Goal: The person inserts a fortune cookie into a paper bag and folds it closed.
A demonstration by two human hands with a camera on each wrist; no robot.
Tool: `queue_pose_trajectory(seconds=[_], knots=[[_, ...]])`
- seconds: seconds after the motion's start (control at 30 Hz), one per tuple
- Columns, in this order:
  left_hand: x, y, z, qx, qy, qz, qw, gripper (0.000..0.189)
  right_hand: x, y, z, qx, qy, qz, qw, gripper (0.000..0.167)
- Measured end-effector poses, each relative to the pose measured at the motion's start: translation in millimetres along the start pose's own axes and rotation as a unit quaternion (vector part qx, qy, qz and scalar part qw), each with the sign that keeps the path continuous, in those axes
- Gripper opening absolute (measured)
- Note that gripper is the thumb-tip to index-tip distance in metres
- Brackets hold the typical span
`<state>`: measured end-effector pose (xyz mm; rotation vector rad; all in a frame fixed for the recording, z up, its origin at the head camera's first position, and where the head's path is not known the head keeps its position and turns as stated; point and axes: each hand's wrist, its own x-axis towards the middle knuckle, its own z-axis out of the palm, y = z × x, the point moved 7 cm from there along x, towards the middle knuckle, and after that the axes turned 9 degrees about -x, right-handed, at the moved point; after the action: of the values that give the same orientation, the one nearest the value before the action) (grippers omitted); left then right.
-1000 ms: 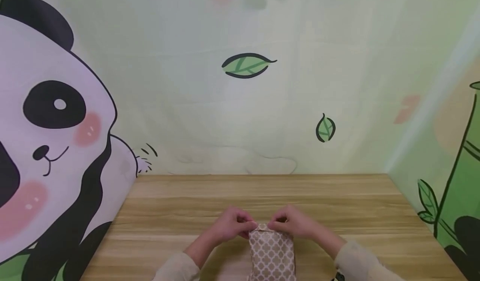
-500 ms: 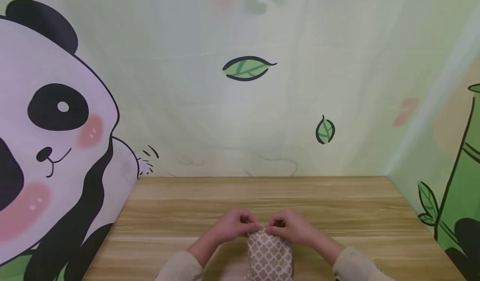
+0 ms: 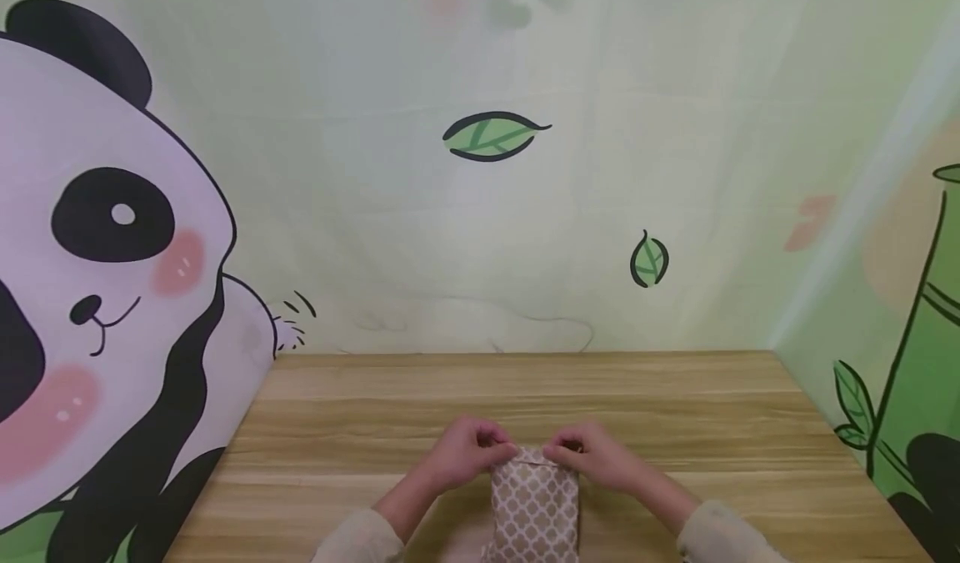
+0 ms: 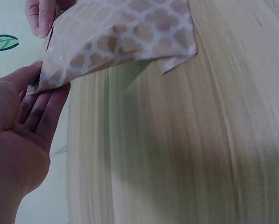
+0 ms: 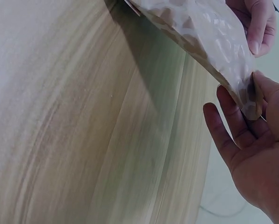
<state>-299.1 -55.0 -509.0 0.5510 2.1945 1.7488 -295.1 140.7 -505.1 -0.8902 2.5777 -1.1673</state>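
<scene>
A tan bag with a white lattice pattern (image 3: 534, 509), seemingly paper, extends toward the person, its near end cut off by the head view's lower edge. Its far edge is turned over in a narrow fold. My left hand (image 3: 467, 456) pinches the far left corner between thumb and fingers; the left wrist view shows the bag (image 4: 116, 35) bowed up from the table there. At the far right corner, my right hand (image 3: 602, 459) pinches the edge. In the right wrist view the bag's surface (image 5: 211, 39) looks shiny and creased, its corner bent over at the thumb.
The wood-grain table (image 3: 360, 417) runs back to a pale green cloth backdrop (image 3: 375, 213) printed with leaves. A large panda print (image 3: 187, 213) covers the left side, and a green bamboo print (image 3: 918, 363) shows at the right.
Half a second ago both hands were close together at the bag's far edge. Since then the right hand has slid right to the corner, and the folded strip shows between the hands.
</scene>
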Motion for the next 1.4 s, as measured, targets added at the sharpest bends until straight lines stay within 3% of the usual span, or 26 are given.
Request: queue_pose_trajectory(seconds=[0.2,0.37,0.57,0.8,0.97,1.23,1.4], knots=[[-0.1,-1.9,1.0,-0.001,0.023,0.011,0.9997,0.011,-1.6,-1.0,1.0,-0.019,0.009,-0.003,0.9998,0.012],[0.0,-0.8,2.4,0.017,0.022,0.019,0.9994,0.010,-8.0,-3.2,-0.2,-0.002,0.018,-0.025,0.9995,0.013],[-1.6,1.2,2.0,0.032,0.033,0.025,0.9986,0.010,-18.4,4.9,-4.1,0.025,0.010,0.003,0.9996,0.026],[-2.3,-0.7,2.0,0.045,0.053,0.034,0.9970,0.009,-24.4,9.9,-1.7,0.025,0.011,0.017,0.9995,0.014],[-0.7,1.9,2.9,0.064,0.029,0.031,0.9970,0.009,-26.1,9.4,-0.2,0.027,0.018,0.021,0.9992,0.010],[11.0,14.7,15.4,0.133,-0.055,0.034,0.9890,0.012,-24.7,2.2,-0.1,0.024,0.021,0.015,0.9994,0.010],[11.1,17.4,17.4,0.144,-0.071,0.035,0.9864,0.008,-26.4,1.8,-1.2,0.039,0.013,-0.008,0.9991,0.014]])
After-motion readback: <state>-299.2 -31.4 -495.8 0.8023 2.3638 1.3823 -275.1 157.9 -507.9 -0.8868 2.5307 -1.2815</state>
